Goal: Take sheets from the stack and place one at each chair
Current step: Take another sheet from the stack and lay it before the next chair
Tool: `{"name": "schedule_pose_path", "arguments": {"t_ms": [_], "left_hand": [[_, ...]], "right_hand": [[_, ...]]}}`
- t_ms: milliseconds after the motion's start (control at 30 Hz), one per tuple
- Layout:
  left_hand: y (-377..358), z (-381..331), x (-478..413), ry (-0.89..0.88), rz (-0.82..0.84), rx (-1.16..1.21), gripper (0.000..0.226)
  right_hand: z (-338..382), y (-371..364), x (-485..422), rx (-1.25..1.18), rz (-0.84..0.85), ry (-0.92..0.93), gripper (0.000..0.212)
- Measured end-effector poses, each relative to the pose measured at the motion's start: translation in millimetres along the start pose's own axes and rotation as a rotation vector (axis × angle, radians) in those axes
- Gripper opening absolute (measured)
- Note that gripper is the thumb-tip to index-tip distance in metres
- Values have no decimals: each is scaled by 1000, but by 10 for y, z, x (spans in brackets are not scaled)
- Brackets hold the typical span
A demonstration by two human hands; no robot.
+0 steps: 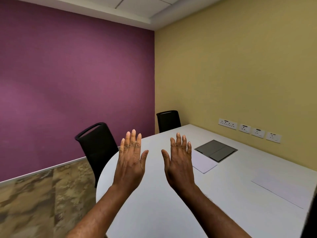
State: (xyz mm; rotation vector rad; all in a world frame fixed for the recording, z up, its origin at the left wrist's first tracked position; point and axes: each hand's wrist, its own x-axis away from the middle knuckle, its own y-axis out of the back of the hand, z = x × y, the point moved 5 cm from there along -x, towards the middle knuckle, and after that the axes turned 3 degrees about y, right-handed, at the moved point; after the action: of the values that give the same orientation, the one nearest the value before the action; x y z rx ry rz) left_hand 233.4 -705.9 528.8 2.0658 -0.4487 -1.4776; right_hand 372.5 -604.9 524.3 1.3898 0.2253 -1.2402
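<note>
Both my hands are raised over the white table (154, 212), backs toward me, fingers spread and empty. My left hand (131, 160) hovers near the table's rounded left end. My right hand (179, 162) is beside it, about a hand's width away. A white sheet (203, 163) lies flat just right of my right hand, partly hidden by it. A second white sheet (283, 189) lies near the right edge of view. One black chair (97, 148) stands at the table's left side, and another black chair (169, 121) stands at the far end. I cannot tell which paper is the stack.
A grey cable hatch (216, 150) is set into the tabletop behind the first sheet. Wall sockets (249, 130) line the yellow wall above the table's far edge. A purple wall and brown patterned floor (34, 203) lie to the left.
</note>
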Motion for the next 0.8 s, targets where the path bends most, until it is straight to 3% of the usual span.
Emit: {"name": "schedule_pose_path", "arguments": {"t_ms": [433, 800], "left_hand": [[-147, 1223, -395, 8, -20, -78, 61], [-516, 2280, -981, -143, 56, 94, 61]], "right_hand": [[565, -1019, -440, -31, 6, -9, 65], [1228, -1888, -741, 98, -14, -147, 59]]}}
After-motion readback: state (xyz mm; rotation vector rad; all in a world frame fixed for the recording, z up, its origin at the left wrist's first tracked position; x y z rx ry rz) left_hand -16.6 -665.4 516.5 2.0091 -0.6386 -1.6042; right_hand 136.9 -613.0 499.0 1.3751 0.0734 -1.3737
